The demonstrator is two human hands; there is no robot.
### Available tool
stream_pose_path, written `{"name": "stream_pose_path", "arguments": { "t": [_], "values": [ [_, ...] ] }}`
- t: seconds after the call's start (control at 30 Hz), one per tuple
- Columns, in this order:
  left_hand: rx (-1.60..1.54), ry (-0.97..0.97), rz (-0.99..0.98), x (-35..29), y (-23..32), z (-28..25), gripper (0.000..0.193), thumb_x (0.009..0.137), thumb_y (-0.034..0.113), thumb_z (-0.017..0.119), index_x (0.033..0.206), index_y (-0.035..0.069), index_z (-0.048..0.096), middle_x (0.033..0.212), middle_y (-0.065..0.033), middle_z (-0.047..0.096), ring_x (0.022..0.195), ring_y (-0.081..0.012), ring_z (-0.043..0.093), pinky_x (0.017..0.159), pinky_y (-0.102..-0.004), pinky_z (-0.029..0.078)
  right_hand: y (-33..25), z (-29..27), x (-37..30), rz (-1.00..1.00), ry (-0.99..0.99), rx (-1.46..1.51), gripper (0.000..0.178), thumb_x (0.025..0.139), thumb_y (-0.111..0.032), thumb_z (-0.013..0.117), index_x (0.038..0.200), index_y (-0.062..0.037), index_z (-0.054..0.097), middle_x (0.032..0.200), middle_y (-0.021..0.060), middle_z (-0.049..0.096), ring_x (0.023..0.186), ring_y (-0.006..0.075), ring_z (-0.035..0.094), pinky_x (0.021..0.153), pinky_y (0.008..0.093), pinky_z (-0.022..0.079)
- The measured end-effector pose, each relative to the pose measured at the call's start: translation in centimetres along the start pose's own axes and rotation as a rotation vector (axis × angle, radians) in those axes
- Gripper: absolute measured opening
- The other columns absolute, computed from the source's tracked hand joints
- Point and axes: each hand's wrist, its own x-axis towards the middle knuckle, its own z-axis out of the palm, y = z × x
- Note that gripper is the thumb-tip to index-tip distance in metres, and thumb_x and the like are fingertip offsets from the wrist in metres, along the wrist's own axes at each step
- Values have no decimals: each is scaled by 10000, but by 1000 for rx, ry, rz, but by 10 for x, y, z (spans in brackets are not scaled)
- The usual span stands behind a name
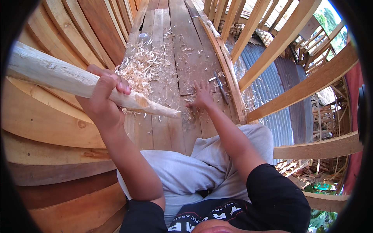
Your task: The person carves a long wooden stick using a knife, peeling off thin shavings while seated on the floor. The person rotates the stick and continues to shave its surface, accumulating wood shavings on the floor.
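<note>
My left hand (107,93) is closed around a thick, pale, peeled wooden pole (58,72). The pole slants from the far left toward the middle, and its near end is cut down to a narrower tip. My right hand (202,95) rests on the plank floor (171,132) with its fingers spread and holds nothing. Just right of those fingers lies a slim dark tool (221,88), perhaps a knife or chisel, with a pale piece beside it. Curled wood shavings (142,70) are heaped on the boards beyond my left hand.
A wall of wooden boards (50,108) stands close on the left. On the right runs a railing of wooden slats (278,42) above a low wooden edge beam (229,73). Corrugated metal sheets (268,85) lie below, outside it. A small clear container (144,37) stands farther along the floor.
</note>
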Motion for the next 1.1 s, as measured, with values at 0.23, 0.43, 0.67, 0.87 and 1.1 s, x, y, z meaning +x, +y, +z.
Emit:
{"name": "stream_pose_path", "arguments": {
  "t": [0.23, 0.43, 0.67, 0.87, 1.1],
  "values": [
    [-6, -6, -54, 5, -6, 1, 76, 718, -31, 523, 674, -6, 467, 566, -91, 462, 470, -166, 470, 469, -297, 442, 46, 24, 32, -294, -43, 204, 853, 604, -481, 841, 1312, -109, 545, 1459, 215, 367, 1331, 414, 363, 1102, 441, 325],
    [131, 54, -71, 5, -3, -6, 119, 728, 50, 559, 659, 37, 464, 552, -83, 437, 471, -190, 459, 502, -327, 432, 26, 6, -7, -356, -248, 25, 736, 642, -364, 844, 1272, -101, 568, 1438, 272, 362, 1293, 416, 411, 1062, 428, 377],
    [114, 76, -67, -1, 3, 2, 108, 721, 40, 551, 664, 16, 462, 547, -89, 433, 464, -196, 461, 485, -326, 425, 30, 36, -25, -367, -74, -102, 519, 704, -168, 760, 1198, -109, 615, 1306, 241, 488, 1191, 394, 502, 987, 429, 442],
    [120, 83, -59, -3, 7, 0, 107, 723, 35, 548, 667, 21, 457, 552, -90, 435, 465, -186, 458, 482, -327, 429, 31, 49, -32, -374, 21, 75, 202, 791, -56, 573, 921, -101, 722, 990, 217, 624, 935, 381, 627, 824, 441, 513],
    [117, 73, -41, -6, 10, 4, 103, 719, 24, 553, 680, 21, 457, 554, -84, 437, 461, -181, 459, 467, -319, 427, 41, 63, -23, -370, 68, 43, 164, 822, -71, 521, 809, -23, 677, 907, 226, 637, 871, 385, 637, 768, 457, 520]
  ]
}}
